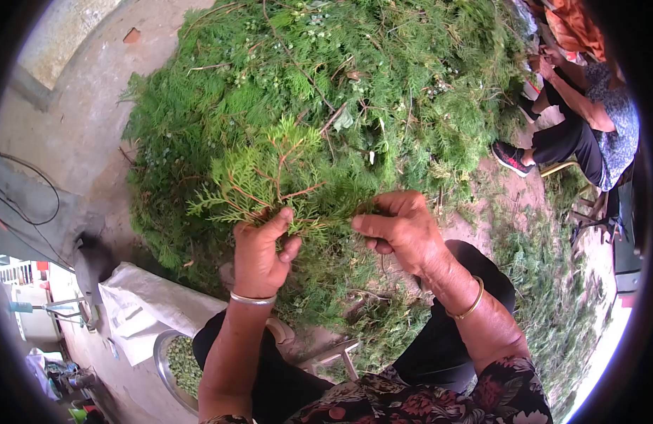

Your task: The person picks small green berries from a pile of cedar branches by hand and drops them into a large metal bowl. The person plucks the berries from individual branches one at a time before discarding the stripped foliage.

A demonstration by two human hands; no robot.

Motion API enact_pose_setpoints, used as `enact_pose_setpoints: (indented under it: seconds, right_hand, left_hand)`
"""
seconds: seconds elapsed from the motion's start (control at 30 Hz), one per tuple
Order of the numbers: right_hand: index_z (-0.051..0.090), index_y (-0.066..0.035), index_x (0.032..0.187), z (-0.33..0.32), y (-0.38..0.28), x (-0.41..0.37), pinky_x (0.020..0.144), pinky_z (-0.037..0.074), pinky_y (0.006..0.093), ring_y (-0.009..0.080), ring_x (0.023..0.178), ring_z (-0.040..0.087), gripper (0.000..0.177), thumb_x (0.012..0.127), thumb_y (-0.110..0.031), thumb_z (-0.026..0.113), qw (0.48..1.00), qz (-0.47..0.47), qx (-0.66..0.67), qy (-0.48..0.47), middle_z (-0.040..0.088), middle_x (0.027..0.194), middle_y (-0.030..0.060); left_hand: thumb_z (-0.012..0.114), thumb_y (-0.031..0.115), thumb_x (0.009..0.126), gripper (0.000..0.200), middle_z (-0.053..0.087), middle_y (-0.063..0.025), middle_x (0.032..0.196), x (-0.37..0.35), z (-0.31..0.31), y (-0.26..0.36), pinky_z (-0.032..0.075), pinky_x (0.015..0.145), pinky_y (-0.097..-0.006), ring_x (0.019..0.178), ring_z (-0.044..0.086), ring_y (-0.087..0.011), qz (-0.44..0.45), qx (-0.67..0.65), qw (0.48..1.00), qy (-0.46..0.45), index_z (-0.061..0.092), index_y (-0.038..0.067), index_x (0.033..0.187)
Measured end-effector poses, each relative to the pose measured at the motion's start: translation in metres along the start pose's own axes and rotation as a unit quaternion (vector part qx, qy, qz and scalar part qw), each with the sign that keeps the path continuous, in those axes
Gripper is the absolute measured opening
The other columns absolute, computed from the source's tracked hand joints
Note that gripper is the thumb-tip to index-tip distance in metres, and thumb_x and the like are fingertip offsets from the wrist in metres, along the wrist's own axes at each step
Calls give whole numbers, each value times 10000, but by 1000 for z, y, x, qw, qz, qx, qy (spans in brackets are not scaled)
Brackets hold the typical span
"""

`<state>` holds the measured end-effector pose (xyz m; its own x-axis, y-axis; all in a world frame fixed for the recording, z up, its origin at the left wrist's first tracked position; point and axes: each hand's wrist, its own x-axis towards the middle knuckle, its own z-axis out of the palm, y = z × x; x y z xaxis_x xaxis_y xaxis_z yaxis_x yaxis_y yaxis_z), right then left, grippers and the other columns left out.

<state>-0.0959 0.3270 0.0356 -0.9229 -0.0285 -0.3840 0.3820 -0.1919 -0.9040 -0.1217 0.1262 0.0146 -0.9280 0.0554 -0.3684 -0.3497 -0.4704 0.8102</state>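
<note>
My left hand (pixel 261 256), with a silver bangle at its wrist, is closed round the stem end of a leafy conifer sprig (pixel 275 173). Bright green, flat, scaly leaves and reddish-brown twigs fan out above the thumb. To its right, my right hand (pixel 405 230), with a gold bangle, pinches thumb against fingers at a thin green tip beside the sprig. Whether that tip joins the sprig is hard to make out. Both hands are over the near edge of a large heap of cut conifer branches (pixel 220 106), some bearing small pale cones.
A metal bowl (pixel 159 353) of small green pieces stands at lower left, beside a white sack (pixel 146 300). Another person (pixel 595 120) sits at upper right. More cut greenery (pixel 545 304) covers the ground at right. A wooden stool part (pixel 333 357) shows between my knees.
</note>
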Motion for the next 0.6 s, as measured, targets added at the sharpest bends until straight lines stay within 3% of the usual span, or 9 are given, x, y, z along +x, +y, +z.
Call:
enact_pose_setpoints:
  seconds: [0.1,0.17,0.27,0.37,0.43,0.47,0.6]
  right_hand:
    - [620,32,749,1,3,0,388,352,194,72,476,495,79,745,-33,665,998,33,-49,-13,580,614,39]
    - [623,35,755,0,4,-1,383,344,190,68,464,485,80,742,-35,660,997,46,-67,-16,580,610,38]
    - [619,30,744,-3,1,-6,376,327,188,66,451,471,92,736,-57,649,999,17,-48,-6,563,584,29]
    - [611,30,787,-17,-7,-3,391,331,194,84,488,488,140,770,-108,596,999,13,-9,40,566,618,52]
    - [587,60,851,-23,-11,-2,439,380,199,123,540,524,187,808,-100,501,983,73,170,1,594,701,118]
    - [557,78,933,-29,-7,2,485,418,224,177,618,555,283,842,-133,391,973,85,210,-43,595,818,180]
    - [545,72,904,-33,-12,4,596,474,306,266,723,577,364,850,-209,320,939,79,325,-80,580,890,229]
  left_hand:
    - [670,11,786,193,536,-7,752,-3,5,6,294,389,-231,511,423,-100,42,12,997,61,536,58,916]
    - [688,8,771,209,542,-4,765,-5,7,9,280,386,-219,515,407,-84,48,19,998,45,541,57,912]
    - [643,49,824,95,566,-34,814,5,-8,27,285,381,-213,521,418,-96,143,41,981,122,569,50,883]
    - [619,106,857,139,556,-51,825,16,-53,57,295,404,-228,514,402,-131,121,-86,985,85,540,38,950]
    - [597,117,870,147,568,-64,847,16,-62,55,304,407,-225,519,410,-138,102,-99,988,68,536,56,987]
    - [576,129,882,160,579,-76,870,17,-63,51,314,411,-221,523,419,-144,81,-112,989,52,531,74,1025]
    - [596,119,866,188,588,-101,889,18,-54,42,368,444,-252,568,475,-195,75,-92,992,48,536,73,1038]
